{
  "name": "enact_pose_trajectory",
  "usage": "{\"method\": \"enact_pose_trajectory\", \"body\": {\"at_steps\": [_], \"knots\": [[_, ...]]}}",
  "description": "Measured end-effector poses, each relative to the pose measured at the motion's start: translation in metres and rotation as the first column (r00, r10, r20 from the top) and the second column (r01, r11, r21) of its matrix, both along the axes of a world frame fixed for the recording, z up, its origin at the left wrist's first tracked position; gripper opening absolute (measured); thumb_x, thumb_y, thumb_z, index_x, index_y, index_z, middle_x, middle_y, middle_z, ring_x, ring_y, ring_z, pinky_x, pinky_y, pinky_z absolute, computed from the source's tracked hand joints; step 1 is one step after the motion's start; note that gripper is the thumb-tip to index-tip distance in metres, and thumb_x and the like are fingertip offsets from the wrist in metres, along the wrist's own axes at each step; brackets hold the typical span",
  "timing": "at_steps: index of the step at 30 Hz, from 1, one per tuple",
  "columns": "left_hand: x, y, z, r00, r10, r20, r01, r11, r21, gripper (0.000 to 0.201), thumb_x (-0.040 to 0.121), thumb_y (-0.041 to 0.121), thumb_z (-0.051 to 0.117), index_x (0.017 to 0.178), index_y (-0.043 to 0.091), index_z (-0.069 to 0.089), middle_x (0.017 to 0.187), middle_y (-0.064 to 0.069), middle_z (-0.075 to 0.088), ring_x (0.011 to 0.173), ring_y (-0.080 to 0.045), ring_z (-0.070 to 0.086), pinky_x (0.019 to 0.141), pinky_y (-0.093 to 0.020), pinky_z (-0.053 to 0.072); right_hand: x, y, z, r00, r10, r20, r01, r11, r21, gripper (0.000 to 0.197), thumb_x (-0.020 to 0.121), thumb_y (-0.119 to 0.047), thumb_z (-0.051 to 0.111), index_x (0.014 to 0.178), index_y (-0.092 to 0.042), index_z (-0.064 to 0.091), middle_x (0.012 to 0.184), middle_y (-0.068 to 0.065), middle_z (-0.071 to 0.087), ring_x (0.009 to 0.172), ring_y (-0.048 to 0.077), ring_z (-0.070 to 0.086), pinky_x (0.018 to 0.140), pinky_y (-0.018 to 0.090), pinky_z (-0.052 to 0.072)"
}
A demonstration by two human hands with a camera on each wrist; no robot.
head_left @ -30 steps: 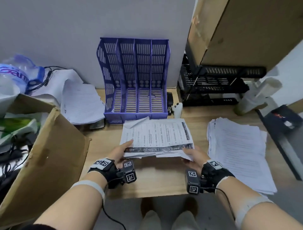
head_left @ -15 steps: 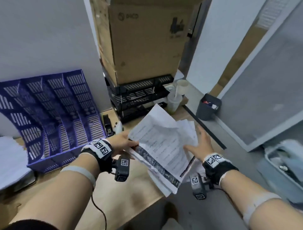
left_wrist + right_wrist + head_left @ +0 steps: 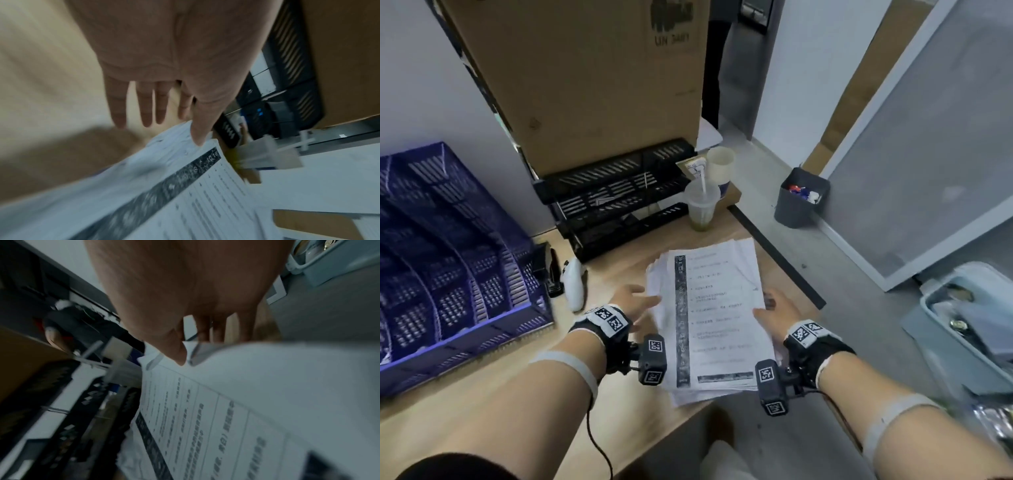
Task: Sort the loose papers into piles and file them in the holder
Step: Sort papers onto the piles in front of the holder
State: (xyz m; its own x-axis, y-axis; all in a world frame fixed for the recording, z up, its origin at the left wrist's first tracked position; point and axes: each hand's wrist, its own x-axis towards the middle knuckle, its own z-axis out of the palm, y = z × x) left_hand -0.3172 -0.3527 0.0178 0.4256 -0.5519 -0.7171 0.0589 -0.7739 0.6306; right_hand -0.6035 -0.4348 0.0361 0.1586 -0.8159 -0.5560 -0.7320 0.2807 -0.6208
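Observation:
A stack of printed papers (image 3: pixel 712 308) lies lengthwise near the right edge of the wooden desk (image 3: pixel 517 394); its top sheet has a dark printed strip. My left hand (image 3: pixel 643 301) is at the stack's left edge with straight, spread fingers (image 3: pixel 144 110), and only the thumb touches the paper (image 3: pixel 205 194). My right hand (image 3: pixel 774 308) holds the right edge, thumb on top (image 3: pixel 179 353) and fingers hidden behind the raised sheet (image 3: pixel 205 418). The purple file holder (image 3: pixel 448 260) stands at the far left, apart from both hands.
A black tray rack (image 3: pixel 616 202) carries a big cardboard box (image 3: pixel 585 85) behind the stack. A plastic cup with a straw (image 3: pixel 702 209) and a paper cup (image 3: pixel 720 166) stand beside it. A stapler (image 3: pixel 553 270) and a white bottle (image 3: pixel 575 284) lie left of my hand. A grey bin (image 3: pixel 799 198) stands on the floor.
Both hands carried the papers from in front of the holder to the right, turned them lengthwise and laid them on the right-hand stack. My left hand has let go.

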Motion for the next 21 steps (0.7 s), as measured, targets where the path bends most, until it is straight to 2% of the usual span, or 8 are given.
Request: {"method": "enact_pose_trajectory", "body": {"at_steps": [2,5,8,12,14,16,19,21], "knots": [[-0.01,0.003,-0.015,0.996,-0.086,-0.008,0.087,0.989,0.122,0.063,0.079,0.033,0.079,0.131,0.009,0.05,0.117,-0.016,0.064,0.107,-0.033,0.062,0.082,-0.045,0.057,-0.002,-0.006,-0.016,0.996,0.024,-0.089,-0.015,0.995,0.095,0.06,0.087,-0.023,0.06,0.141,-0.012,0.036,0.136,0.012,0.052,0.118,0.03,0.054,0.089,0.029,0.043],[-0.029,0.002,-0.03,0.992,-0.121,-0.017,0.123,0.98,0.158,0.042,0.079,0.037,0.078,0.098,0.004,0.06,0.087,-0.012,0.063,0.081,-0.03,0.062,0.077,-0.046,0.059,0.003,-0.01,-0.034,0.997,0.018,-0.078,-0.002,0.981,0.194,0.064,0.081,-0.034,0.063,0.137,-0.016,0.037,0.131,0.007,0.056,0.109,0.029,0.059,0.089,0.034,0.05],[-0.041,-0.007,-0.04,0.986,-0.165,0.038,0.156,0.97,0.184,0.058,0.075,0.045,0.078,0.108,0.001,0.06,0.091,-0.012,0.065,0.068,-0.026,0.058,0.055,-0.028,0.047,0.012,-0.018,-0.051,0.999,-0.007,-0.049,0.017,0.977,0.21,0.059,0.07,-0.04,0.067,0.122,-0.02,0.05,0.115,0.0,0.066,0.097,0.024,0.065,0.089,0.038,0.055],[-0.047,-0.012,-0.052,0.986,-0.152,0.075,0.137,0.975,0.176,0.055,0.075,0.043,0.08,0.105,0.003,0.058,0.086,-0.007,0.062,0.064,-0.015,0.055,0.05,-0.025,0.039,0.02,-0.024,-0.064,1.0,-0.003,0.002,0.003,0.963,0.269,0.049,0.071,-0.037,0.075,0.109,-0.015,0.052,0.103,-0.002,0.066,0.095,0.022,0.065,0.085,0.032,0.053],[-0.047,-0.007,-0.054,0.988,-0.144,0.063,0.133,0.98,0.151,0.048,0.079,0.041,0.077,0.107,0.006,0.059,0.082,-0.006,0.061,0.064,-0.016,0.056,0.053,-0.024,0.043,0.022,-0.026,-0.073,0.998,0.046,0.039,-0.055,0.95,0.307,0.049,0.066,-0.037,0.076,0.11,-0.019,0.066,0.106,0.0,0.073,0.095,0.021,0.069,0.09,0.039,0.056],[-0.045,0.002,-0.055,0.994,-0.102,0.032,0.097,0.986,0.133,0.045,0.079,0.041,0.077,0.109,0.012,0.059,0.094,-0.007,0.066,0.079,-0.023,0.064,0.066,-0.028,0.049,0.023,-0.028,-0.086,0.996,0.08,0.025,-0.084,0.949,0.303,0.052,0.059,-0.041,0.074,0.107,-0.021,0.07,0.107,0.001,0.073,0.094,0.023,0.07,0.09,0.04,0.056],[-0.037,0.017,-0.059,0.999,-0.04,-0.032,0.041,0.999,0.031,0.054,0.075,0.035,0.08,0.118,0.011,0.058,0.104,-0.008,0.071,0.079,-0.023,0.069,0.066,-0.033,0.056,0.032,-0.026,-0.085,0.986,0.158,-0.048,-0.143,0.961,0.236,0.055,0.064,-0.039,0.068,0.117,-0.027,0.062,0.114,0.002,0.065,0.103,0.025,0.064,0.094,0.036,0.053],[-0.028,0.029,-0.059,0.998,0.045,-0.044,-0.046,0.999,-0.024,0.073,0.065,0.032,0.083,0.125,0.006,0.051,0.109,-0.014,0.071,0.08,-0.023,0.071,0.07,-0.041,0.061,0.044,-0.02,-0.077,0.98,0.189,0.059,-0.198,0.953,0.228,0.06,0.071,-0.027,0.067,0.129,-0.028,0.053,0.12,-0.001,0.065,0.106,0.022,0.063,0.096,0.039,0.052]]}}
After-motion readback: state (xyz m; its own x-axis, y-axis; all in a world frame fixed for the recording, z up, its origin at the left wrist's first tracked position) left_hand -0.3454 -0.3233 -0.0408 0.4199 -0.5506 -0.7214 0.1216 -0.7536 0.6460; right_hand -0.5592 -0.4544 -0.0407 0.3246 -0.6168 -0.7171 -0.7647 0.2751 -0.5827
